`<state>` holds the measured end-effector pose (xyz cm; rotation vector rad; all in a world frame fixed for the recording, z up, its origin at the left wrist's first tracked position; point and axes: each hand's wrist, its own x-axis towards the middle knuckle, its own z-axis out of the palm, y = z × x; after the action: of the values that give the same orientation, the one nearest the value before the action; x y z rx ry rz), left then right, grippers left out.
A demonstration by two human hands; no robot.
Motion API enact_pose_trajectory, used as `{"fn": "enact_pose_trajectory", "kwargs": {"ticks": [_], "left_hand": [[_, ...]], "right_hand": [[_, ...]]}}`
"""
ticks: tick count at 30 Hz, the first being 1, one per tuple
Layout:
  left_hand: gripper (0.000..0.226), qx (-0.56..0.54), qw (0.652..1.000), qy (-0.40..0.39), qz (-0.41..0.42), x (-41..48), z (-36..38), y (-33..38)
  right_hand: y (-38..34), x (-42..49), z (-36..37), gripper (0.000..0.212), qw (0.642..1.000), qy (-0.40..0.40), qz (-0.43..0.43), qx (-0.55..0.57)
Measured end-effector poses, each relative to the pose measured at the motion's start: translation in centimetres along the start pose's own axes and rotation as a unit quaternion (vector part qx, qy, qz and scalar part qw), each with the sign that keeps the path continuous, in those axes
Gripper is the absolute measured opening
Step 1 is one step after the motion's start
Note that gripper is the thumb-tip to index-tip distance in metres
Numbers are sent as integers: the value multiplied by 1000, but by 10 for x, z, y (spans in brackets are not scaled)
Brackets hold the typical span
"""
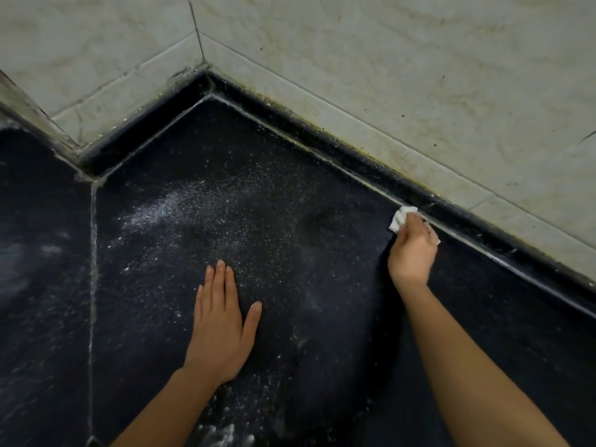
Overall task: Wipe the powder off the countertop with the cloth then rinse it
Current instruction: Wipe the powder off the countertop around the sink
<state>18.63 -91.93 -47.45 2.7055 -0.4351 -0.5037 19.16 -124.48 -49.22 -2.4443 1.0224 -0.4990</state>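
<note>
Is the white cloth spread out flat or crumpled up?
Crumpled. The right hand grips the cloth in a wad; only small white folds stick out of its grip.

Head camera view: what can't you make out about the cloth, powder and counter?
Cloth: head view, mostly hidden inside the right hand; its size is unclear.
Powder: the clump at the bottom is cut off by the frame edge.
Countertop, left slab: dim and blurred; pale smears could be powder or glare.
</note>
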Motion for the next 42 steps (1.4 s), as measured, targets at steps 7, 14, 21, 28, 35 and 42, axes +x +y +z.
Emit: {"fn": "enact_pose_trajectory", "kwargs": {"ticks": [7,14,21,28,35,42], "left_hand": [[81,11,1000,6,-1,1,3,-1],[72,-26,1000,0,-4,-7,-13,-6],[76,2,992,91,-90,-64,-13,-67],[60,4,986,130,-108,-84,-5,-88],[69,6,985,140,-98,-84,-3,-91],[68,-6,984,149,-92,-85,0,-93]], "right_hand": [[-69,-40,38,51,965,-160,-205,17],[-49,-68,10,57,848,-296,-440,5],[-45,-21,13,60,988,-132,-59,-48],[-82,-129,29,58,942,-201,-269,18],[-46,-111,-11,54,815,-329,-476,-40],[-5,-27,-12,63,973,-177,-91,-115]]}}
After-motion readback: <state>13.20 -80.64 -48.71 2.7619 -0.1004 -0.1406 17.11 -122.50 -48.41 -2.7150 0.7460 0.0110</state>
